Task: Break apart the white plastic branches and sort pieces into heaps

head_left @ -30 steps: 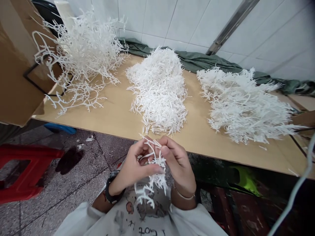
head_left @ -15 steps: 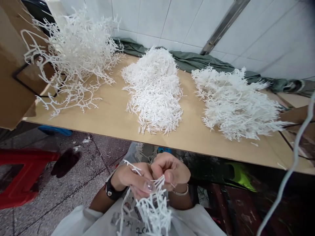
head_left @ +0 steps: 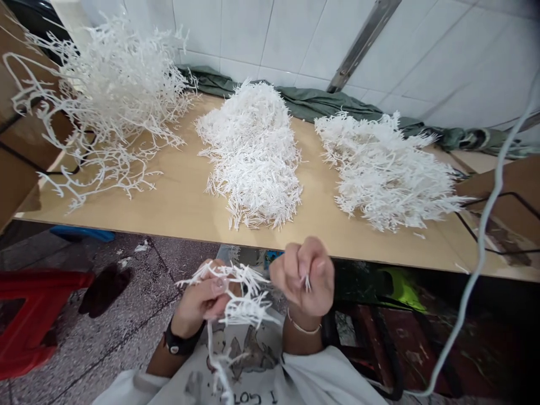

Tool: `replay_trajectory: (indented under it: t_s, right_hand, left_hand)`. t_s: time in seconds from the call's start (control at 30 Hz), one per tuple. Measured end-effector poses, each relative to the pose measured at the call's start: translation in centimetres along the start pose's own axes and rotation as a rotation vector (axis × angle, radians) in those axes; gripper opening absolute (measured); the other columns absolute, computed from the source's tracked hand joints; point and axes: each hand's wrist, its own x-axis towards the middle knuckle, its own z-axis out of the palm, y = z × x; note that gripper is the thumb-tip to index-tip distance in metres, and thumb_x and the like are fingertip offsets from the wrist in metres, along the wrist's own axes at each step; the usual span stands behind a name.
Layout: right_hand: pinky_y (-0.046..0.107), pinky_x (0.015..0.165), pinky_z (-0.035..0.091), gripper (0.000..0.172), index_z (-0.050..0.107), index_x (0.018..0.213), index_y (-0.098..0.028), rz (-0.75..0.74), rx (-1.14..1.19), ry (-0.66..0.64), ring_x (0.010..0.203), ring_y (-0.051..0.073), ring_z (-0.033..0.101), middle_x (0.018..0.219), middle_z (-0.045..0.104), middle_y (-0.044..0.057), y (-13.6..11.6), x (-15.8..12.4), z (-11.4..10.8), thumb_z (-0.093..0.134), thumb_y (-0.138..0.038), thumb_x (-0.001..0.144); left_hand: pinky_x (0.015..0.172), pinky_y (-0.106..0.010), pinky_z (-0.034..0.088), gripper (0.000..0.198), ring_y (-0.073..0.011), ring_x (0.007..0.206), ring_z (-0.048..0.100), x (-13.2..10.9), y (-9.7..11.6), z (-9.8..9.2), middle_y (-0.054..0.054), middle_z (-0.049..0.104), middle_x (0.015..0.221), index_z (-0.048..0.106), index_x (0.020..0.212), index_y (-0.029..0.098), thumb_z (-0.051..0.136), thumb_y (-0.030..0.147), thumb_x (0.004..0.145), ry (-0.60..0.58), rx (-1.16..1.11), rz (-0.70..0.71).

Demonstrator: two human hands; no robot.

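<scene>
**A:** What is changing since half a second back?

**B:** The hands are coming apart. The right hand (head_left: 306,275) is lifting away toward one o'clock with a small white tip (head_left: 307,282) pinched in it. The left hand (head_left: 202,298) is keeping the white branched sprig (head_left: 242,292) low, under the worktop (head_left: 177,208) edge.

**A:** Which step is that?

**B:** Plucking, as I am judging it: a short piece is coming off the sprig. A next move would be calling for a steady pinch on the stem, since the thin branches are springing out every way.

**A:** How are the grips sitting?

**B:** The left grip is closing narrow on the sprig's stem, thumb on top, the wrist with the black watch (head_left: 175,344) turning inward. The right grip is curling tight, knuckles up, holding only that tip.

**A:** And around them?

**B:** Three white heaps are lying on the worktop: the loose twiggy heap (head_left: 109,101) at ten o'clock, the dense heap (head_left: 251,152) at twelve and the feathery heap (head_left: 383,169) at two.
</scene>
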Motion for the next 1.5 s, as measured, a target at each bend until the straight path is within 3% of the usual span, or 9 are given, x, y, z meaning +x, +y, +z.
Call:
replay_trajectory:
  t_s: [0.13,0.27,0.4,0.5,0.63,0.87,1.1,1.33,1.5]
  right_hand:
    - [0.026,0.058,0.046,0.01,0.05,0.098,-0.024,-0.181,-0.998,0.265,0.061,0.011,0.05,0.075,0.049,-0.002,-1.4,3.6,-2.6,0.052,-0.02,0.09]
    - [0.047,0.094,0.042,0.027,0.054,0.109,-0.015,-0.005,-1.646,0.171,0.105,0.026,0.053,0.107,0.057,0.013,-0.8,7.3,-5.6,0.055,-0.014,0.082]
    - [0.035,0.09,0.045,0.017,0.057,0.101,-0.016,-0.049,-1.388,0.105,0.102,0.019,0.056,0.104,0.061,0.01,-0.5,6.3,-4.4,0.045,-0.026,0.093]
    - [0.025,0.07,0.045,0.022,0.056,0.094,-0.018,0.146,-1.046,-0.257,0.077,0.011,0.057,0.083,0.06,0.002,-1.1,4.4,-2.1,0.044,-0.036,0.095]
    - [0.022,0.057,0.034,0.021,0.053,0.08,-0.018,0.315,-1.017,-0.668,0.059,0.007,0.044,0.066,0.049,-0.004,-1.9,3.5,-1.1,0.054,-0.037,0.09]
    - [0.02,0.05,0.028,0.025,0.055,0.07,-0.017,0.375,-0.875,-0.706,0.051,0.005,0.038,0.058,0.043,-0.006,-2.1,3.3,-1.8,0.054,-0.031,0.091]
    - [0.021,0.056,0.036,0.018,0.061,0.076,-0.017,0.34,-0.816,-0.321,0.06,0.008,0.045,0.065,0.054,-0.002,-1.4,2.0,-0.7,0.053,-0.025,0.09]
    - [0.023,0.054,0.036,0.034,0.052,0.063,-0.017,0.257,-0.812,0.059,0.054,0.009,0.042,0.057,0.047,-0.002,0.5,0.6,0.4,0.049,-0.034,0.092]
    - [0.024,0.055,0.041,0.03,0.051,0.071,-0.021,-0.255,-0.728,0.77,0.052,0.01,0.048,0.057,0.046,-0.004,-1.5,2.5,-2.6,0.048,-0.04,0.093]
  left_hand:
    - [0.039,-0.025,0.014,0.055,-0.0063,0.037,0.021,-0.3,2.0,1.3,0.004,0.027,0.039,0.042,0.047,0.018,0.054,0.058,0.083,-0.169,0.059,-0.024]
    - [0.04,-0.022,0.017,0.053,-0.0045,0.042,0.016,0.5,3.4,1.9,0.007,0.024,0.049,0.036,0.053,0.018,0.059,0.054,0.083,-0.205,0.045,-0.097]
    - [0.041,-0.022,0.017,0.053,-0.0055,0.046,0.017,1.1,3.9,1.9,0.006,0.024,0.052,0.035,0.054,0.017,0.058,0.052,0.085,-0.171,0.145,-0.099]
    - [0.044,-0.023,0.021,0.052,-0.0067,0.047,0.023,1.1,3.8,1.4,0.004,0.03,0.05,0.038,0.053,0.017,0.057,0.051,0.086,-0.14,0.253,-0.094]
    - [0.049,-0.025,0.027,0.048,-0.0094,0.049,0.035,0.6,4.2,0.8,0.002,0.041,0.051,0.046,0.055,0.016,0.057,0.052,0.086,-0.107,0.381,-0.031]
    - [0.061,-0.025,0.034,0.035,-0.0132,0.064,0.047,0.2,5.4,1.5,-0.001,0.049,0.066,0.051,0.061,0.017,0.05,0.029,0.093,-0.214,0.548,0.148]
    - [0.075,-0.024,0.039,0.014,-0.0171,0.088,0.052,-0.5,3.3,0.5,-0.002,0.06,0.088,0.066,0.079,0.024,0.058,0.027,0.09,0.143,0.453,0.26]
    - [0.064,-0.025,0.035,0.034,-0.0147,0.07,0.046,0.5,4.7,2.1,-0.003,0.048,0.073,0.054,0.064,0.016,0.05,0.032,0.093,-0.059,0.499,0.159]
    - [0.052,-0.024,0.034,0.028,-0.0122,0.056,0.043,-1.5,4.3,0.9,0.0,0.05,0.066,0.058,0.074,0.017,0.051,0.039,0.091,0.114,0.294,0.018]
